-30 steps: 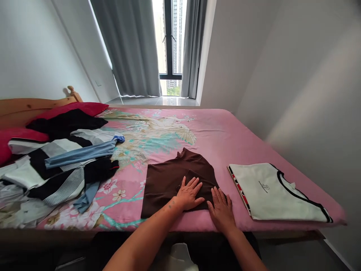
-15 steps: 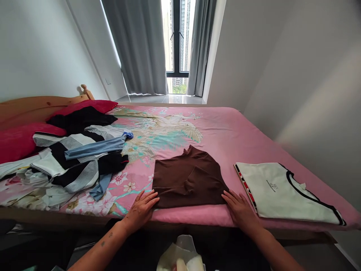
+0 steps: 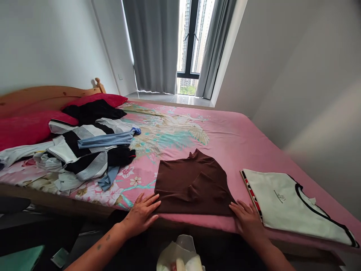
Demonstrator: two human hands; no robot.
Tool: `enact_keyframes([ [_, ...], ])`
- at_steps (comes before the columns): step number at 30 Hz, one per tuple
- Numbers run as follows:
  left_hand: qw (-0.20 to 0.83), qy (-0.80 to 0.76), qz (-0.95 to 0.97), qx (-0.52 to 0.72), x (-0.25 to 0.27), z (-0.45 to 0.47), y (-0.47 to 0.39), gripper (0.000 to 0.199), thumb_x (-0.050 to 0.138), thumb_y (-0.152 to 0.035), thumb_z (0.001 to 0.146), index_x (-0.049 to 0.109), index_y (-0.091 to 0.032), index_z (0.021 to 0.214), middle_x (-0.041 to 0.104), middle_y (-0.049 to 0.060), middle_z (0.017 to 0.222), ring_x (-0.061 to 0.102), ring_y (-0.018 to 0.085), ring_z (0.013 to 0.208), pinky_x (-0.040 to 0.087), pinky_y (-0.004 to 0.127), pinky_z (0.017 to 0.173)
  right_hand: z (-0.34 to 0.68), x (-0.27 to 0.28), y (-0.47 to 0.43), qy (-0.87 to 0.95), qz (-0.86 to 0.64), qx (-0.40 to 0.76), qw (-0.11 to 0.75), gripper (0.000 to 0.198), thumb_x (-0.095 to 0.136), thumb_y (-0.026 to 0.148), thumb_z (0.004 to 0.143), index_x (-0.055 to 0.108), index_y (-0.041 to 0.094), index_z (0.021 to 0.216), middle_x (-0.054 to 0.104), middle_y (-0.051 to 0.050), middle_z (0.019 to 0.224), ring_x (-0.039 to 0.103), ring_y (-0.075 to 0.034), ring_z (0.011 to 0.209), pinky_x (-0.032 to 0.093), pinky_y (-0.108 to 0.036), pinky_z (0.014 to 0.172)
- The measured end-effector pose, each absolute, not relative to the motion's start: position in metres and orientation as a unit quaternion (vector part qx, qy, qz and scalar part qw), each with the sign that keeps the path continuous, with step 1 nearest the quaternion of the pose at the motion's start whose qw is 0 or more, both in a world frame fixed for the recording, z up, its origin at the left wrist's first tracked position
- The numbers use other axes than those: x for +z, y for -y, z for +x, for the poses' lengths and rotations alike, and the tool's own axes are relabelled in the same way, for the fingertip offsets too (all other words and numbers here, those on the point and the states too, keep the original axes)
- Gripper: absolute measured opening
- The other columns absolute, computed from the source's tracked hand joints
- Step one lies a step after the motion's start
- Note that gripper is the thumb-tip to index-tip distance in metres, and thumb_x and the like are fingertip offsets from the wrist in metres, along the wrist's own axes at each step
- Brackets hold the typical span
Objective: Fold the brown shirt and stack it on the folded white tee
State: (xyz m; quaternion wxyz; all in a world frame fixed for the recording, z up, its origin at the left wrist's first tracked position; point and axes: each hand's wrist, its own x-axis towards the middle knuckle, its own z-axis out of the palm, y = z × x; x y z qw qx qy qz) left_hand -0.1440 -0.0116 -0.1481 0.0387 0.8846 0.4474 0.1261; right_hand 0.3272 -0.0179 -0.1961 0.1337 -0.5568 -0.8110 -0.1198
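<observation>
A dark brown high-necked top (image 3: 191, 184) lies folded near the front edge of the bed, its collar pointing away from me and one sleeve laid across it. My left hand (image 3: 142, 212) touches its lower left corner, fingers stretched out and apart. At the lower right corner, my right hand (image 3: 248, 220) rests with fingertips on the fabric's edge, also flat and spread. Neither hand grips the cloth. Just right of my right hand lies a folded white T-shirt (image 3: 290, 207) with black neck trim and a small print.
A heap of clothes (image 3: 90, 150), striped, black, white and blue, lies at the left beside red pillows (image 3: 25, 130) and a wooden headboard (image 3: 50, 92). The bed's pink patterned sheet (image 3: 225, 131) stretches back toward the grey curtains (image 3: 158, 45). A pale object (image 3: 180, 254) shows at the bottom middle.
My view has tilted and shifted slightly, so the bed and clothes sit at a new angle. Both hands stay at the brown top's lower corners, and the top looks the same.
</observation>
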Motion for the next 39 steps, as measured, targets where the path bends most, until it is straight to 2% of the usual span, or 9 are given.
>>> enact_keyframes([
  [3, 0.039, -0.444, 0.880, 0.163, -0.143, -0.133, 0.009, 0.030, 0.046, -0.026, 0.088, 0.061, -0.027, 0.115, 0.056, 0.005, 0.129, 0.045, 0.022, 0.125, 0.027, 0.049, 0.109, 0.293, -0.167, 0.010, 0.799, -0.571, -0.039, 0.185, 0.035, 0.041, 0.019, 0.081, 0.063, 0.023, 0.109, 0.064, -0.005, 0.112, 0.055, -0.022, 0.108, 0.038, -0.041, 0.097],
  [6, 0.059, -0.398, 0.893, 0.200, -0.142, -0.108, 0.001, 0.036, 0.040, -0.011, 0.086, 0.063, -0.024, 0.110, 0.062, 0.003, 0.119, 0.050, 0.017, 0.119, 0.030, 0.042, 0.109, 0.243, -0.138, -0.008, 0.798, -0.548, 0.065, 0.244, 0.034, 0.034, 0.028, 0.090, 0.059, 0.021, 0.113, 0.065, -0.005, 0.111, 0.060, -0.017, 0.100, 0.046, -0.029, 0.087],
  [11, 0.102, -0.337, 0.912, 0.213, -0.160, -0.069, -0.003, 0.035, 0.043, -0.006, 0.081, 0.066, -0.023, 0.100, 0.066, 0.003, 0.108, 0.055, 0.016, 0.108, 0.038, 0.037, 0.104, 0.173, -0.121, -0.044, 0.824, -0.532, 0.131, 0.144, 0.036, 0.032, 0.026, 0.092, 0.049, 0.026, 0.123, 0.069, -0.002, 0.091, 0.065, -0.017, 0.080, 0.043, -0.026, 0.068],
  [15, 0.090, -0.372, 0.886, 0.260, -0.179, -0.062, 0.002, 0.034, 0.039, -0.006, 0.085, 0.065, -0.021, 0.100, 0.065, 0.005, 0.105, 0.053, 0.017, 0.109, 0.039, 0.037, 0.103, 0.158, -0.127, -0.066, 0.820, -0.546, 0.124, 0.116, 0.022, 0.045, 0.028, 0.086, 0.057, 0.024, 0.105, 0.068, -0.002, 0.080, 0.064, -0.019, 0.074, 0.036, -0.025, 0.062],
  [18, 0.082, -0.384, 0.880, 0.267, -0.186, -0.063, 0.005, 0.037, 0.037, -0.005, 0.085, 0.064, -0.022, 0.103, 0.063, 0.005, 0.109, 0.051, 0.017, 0.113, 0.037, 0.037, 0.105, 0.161, -0.134, -0.073, 0.797, -0.574, 0.122, 0.145, 0.016, 0.041, 0.029, 0.089, 0.055, 0.021, 0.091, 0.066, -0.002, 0.075, 0.063, -0.018, 0.070, 0.033, -0.025, 0.060],
  [25, 0.041, -0.412, 0.883, 0.222, -0.184, -0.058, 0.004, 0.051, 0.041, -0.003, 0.079, 0.055, -0.025, 0.122, 0.053, 0.004, 0.131, 0.042, 0.020, 0.127, 0.023, 0.049, 0.111, 0.170, -0.155, -0.076, 0.710, -0.656, 0.120, 0.226, 0.023, 0.030, 0.033, 0.093, 0.049, 0.020, 0.095, 0.063, -0.003, 0.070, 0.060, -0.019, 0.063, 0.032, -0.028, 0.059],
  [30, 0.037, -0.474, 0.856, 0.204, -0.180, -0.057, 0.007, 0.062, 0.047, -0.006, 0.074, 0.045, -0.022, 0.133, 0.041, 0.008, 0.142, 0.033, 0.024, 0.133, 0.024, 0.047, 0.110, 0.177, -0.167, -0.076, 0.677, -0.667, 0.161, 0.265, 0.023, 0.031, 0.035, 0.092, 0.049, 0.022, 0.093, 0.061, 0.000, 0.062, 0.060, -0.018, 0.059, 0.036, -0.028, 0.059],
  [35, 0.068, -0.531, 0.812, 0.233, -0.168, -0.061, -0.006, 0.045, 0.051, -0.018, 0.080, 0.053, -0.021, 0.125, 0.054, 0.008, 0.128, 0.047, 0.023, 0.119, 0.035, 0.042, 0.099, 0.186, -0.171, -0.064, 0.656, -0.635, 0.208, 0.352, 0.024, 0.036, 0.038, 0.091, 0.048, 0.022, 0.104, 0.064, 0.001, 0.071, 0.061, -0.017, 0.065, 0.041, -0.028, 0.063],
  [39, 0.079, -0.528, 0.812, 0.238, -0.156, -0.058, -0.028, 0.026, 0.046, -0.021, 0.088, 0.063, -0.026, 0.108, 0.065, 0.004, 0.105, 0.056, 0.018, 0.098, 0.037, 0.037, 0.086, 0.183, -0.171, -0.047, 0.681, -0.575, 0.165, 0.423, 0.021, 0.041, 0.035, 0.091, 0.053, 0.021, 0.102, 0.064, -0.003, 0.089, 0.060, -0.016, 0.081, 0.044, -0.029, 0.073],
])
